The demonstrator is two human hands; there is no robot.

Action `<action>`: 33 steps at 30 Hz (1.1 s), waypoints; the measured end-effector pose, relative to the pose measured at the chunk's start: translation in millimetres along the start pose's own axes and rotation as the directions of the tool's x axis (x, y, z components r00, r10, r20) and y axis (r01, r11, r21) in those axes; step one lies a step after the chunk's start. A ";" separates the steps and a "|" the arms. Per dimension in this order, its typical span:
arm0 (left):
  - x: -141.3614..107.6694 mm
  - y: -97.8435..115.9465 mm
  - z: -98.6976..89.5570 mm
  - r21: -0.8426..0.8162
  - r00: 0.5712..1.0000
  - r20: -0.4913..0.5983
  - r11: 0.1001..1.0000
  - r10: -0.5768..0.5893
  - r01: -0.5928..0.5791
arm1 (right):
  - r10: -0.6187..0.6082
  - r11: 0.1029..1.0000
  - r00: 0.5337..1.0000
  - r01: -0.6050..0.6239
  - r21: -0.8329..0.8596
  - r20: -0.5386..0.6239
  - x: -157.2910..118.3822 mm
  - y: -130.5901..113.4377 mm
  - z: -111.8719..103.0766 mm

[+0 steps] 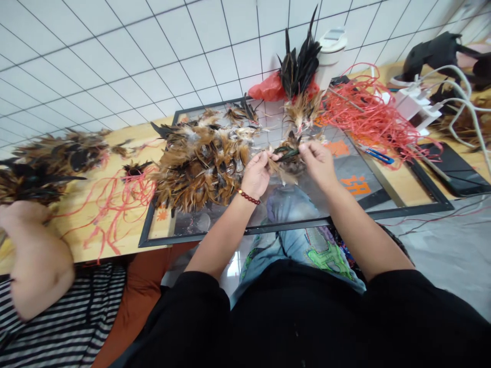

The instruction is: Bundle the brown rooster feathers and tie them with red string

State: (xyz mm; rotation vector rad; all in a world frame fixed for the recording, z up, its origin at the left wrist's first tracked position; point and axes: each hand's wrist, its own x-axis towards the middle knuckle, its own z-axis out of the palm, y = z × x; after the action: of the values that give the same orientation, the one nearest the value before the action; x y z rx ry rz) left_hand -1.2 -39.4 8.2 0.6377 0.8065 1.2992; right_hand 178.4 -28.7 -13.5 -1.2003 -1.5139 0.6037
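- The left hand (256, 174) is nearly closed, thumb and fingertips pinched on one end of a small dark feather bundle (288, 153); a dark red bead bracelet (249, 197) circles its wrist.
- The right hand (317, 162) is also curled into a pinch, at the other end of that bundle; its fingertips look to be on the feathers, though the small, soft view leaves the exact grip uncertain.
- The bundle lies roughly level between the two hands, above a black-framed glass panel (299, 225) with orange lettering (355, 185), which rests on a pale wooden table (80, 197).
- Just beside the left hand, a broad heap of brown feathers (209, 163) covers the left part of the panel.
- Beyond the hands, long black feathers (299, 64) stand up against a red plastic bag (266, 88), near a white canister (332, 48).
- To the right of the right hand spreads a tangle of pinkish-red plastic strips (372, 112), with a blue-handled tool (379, 155) at its near edge.
- Farther right are white power adapters (416, 107) with cables and a dark flat device (458, 168).
- At far left, a co-worker's bare arm (38, 260) reaches toward more dark feathers (30, 184).
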 end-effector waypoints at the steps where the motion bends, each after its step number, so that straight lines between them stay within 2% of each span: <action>1: 0.3 1.0 0.3 -0.017 1.000 -0.012 1.000 -0.001 0.001 | -0.007 0.994 0.995 -0.004 -0.109 -0.097 4.1 8.0 -8.0; 3: -0.1 2.3 1.6 -0.042 0.999 -0.029 0.999 -0.020 0.019 | -0.008 0.924 0.977 -0.075 -0.375 -0.214 9.7 26.0 -24.2; 5: -1.2 2.9 3.2 -0.064 0.998 -0.031 0.997 -0.048 0.046 | 0.048 0.817 0.958 -0.201 -0.540 -0.283 10.5 43.4 -37.1; 7: -2.2 3.1 4.4 -0.082 0.998 -0.030 0.995 -0.060 0.058 | 0.115 0.742 0.946 -0.284 -0.607 -0.302 7.8 56.6 -45.0; 9: -2.5 3.4 4.9 -0.079 0.998 -0.032 0.995 -0.059 0.056 | 0.156 0.719 0.942 -0.314 -0.620 -0.295 4.9 63.7 -49.5; 11: -2.1 3.7 4.5 -0.060 0.997 -0.042 0.997 -0.059 0.057 | 0.180 0.736 0.936 -0.331 -0.590 -0.302 4.9 65.2 -53.3; 14: -0.4 3.7 2.9 -0.054 0.996 -0.055 0.996 -0.069 0.066 | 0.186 0.843 0.903 -0.349 -0.409 -0.387 11.0 61.4 -60.1; 16: 0.6 3.1 1.7 -0.069 0.997 -0.045 0.995 -0.070 0.067 | 0.156 0.928 0.871 -0.291 -0.233 -0.466 16.3 57.9 -63.6; 18: 0.9 2.5 1.0 -0.084 0.998 -0.025 0.995 -0.065 0.062 | 0.130 0.976 0.852 -0.201 -0.088 -0.507 19.2 53.7 -64.0; 20: 0.4 2.1 1.3 -0.088 0.998 -0.013 0.994 -0.066 0.064 | 0.130 0.990 0.878 -0.140 0.014 -0.460 18.1 48.2 -61.0; 21: -0.1 2.1 1.8 -0.086 0.997 -0.012 0.994 -0.070 0.069 | 0.132 0.991 0.912 -0.124 0.046 -0.387 16.0 44.9 -58.6; 23: -1.1 2.3 2.9 -0.082 0.997 -0.019 0.994 -0.078 0.077 | 0.129 0.991 0.980 -0.123 0.049 -0.150 10.4 38.2 -52.9; 24: -1.4 2.6 3.4 -0.080 0.996 -0.024 0.994 -0.081 0.079 | 0.127 0.992 0.991 -0.126 0.019 -0.039 7.6 35.4 -50.0; 25: -1.5 2.8 3.7 -0.080 0.996 -0.030 0.994 -0.084 0.081 | 0.125 0.992 0.992 -0.125 -0.020 0.025 5.4 33.6 -47.3; 26: -1.4 3.0 3.8 -0.081 0.996 -0.036 0.993 -0.085 0.082 | 0.123 0.991 0.992 -0.121 -0.060 0.028 4.2 32.8 -44.9; 28: -0.8 3.3 3.5 -0.091 0.995 -0.048 0.992 -0.089 0.085 | 0.110 0.984 0.985 -0.127 -0.128 -0.135 4.7 34.8 -41.8; 30: 0.1 3.2 2.8 -0.106 0.994 -0.055 0.991 -0.091 0.085 | 0.095 0.967 0.946 -0.162 -0.197 -0.311 8.2 40.7 -42.2; 33: 0.8 2.9 1.9 -0.120 0.993 -0.057 0.989 -0.099 0.092 | 0.024 0.919 0.900 -0.191 -0.345 -0.435 14.0 53.5 -54.1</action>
State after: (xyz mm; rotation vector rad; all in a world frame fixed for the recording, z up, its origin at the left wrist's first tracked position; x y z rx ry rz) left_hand -1.3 -38.0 11.6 0.4615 0.7966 1.2739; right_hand 249.2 -7.9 -36.6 -1.6058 -1.2205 0.0951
